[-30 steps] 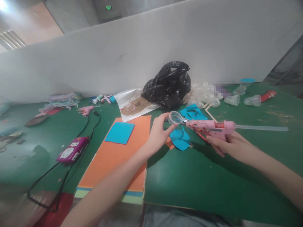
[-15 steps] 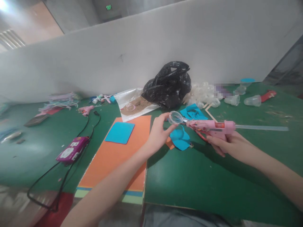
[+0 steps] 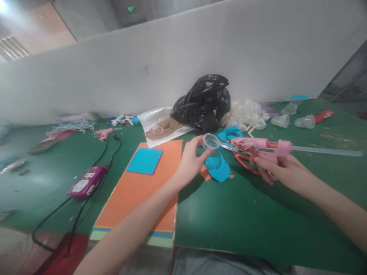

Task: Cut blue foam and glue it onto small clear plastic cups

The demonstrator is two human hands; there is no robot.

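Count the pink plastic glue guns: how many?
2. One pink plastic glue gun is in the right hand; the other pink glue gun lies on the green table at the left, beyond the purple rectangular box. Others may be hidden behind the black plastic bag.

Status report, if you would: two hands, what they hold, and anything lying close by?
Left hand: pinching clear round plastic piece. Right hand: gripping pink glue gun, pointed toward that piece. Red-handled scissors and blue paper circle lying close by on table.
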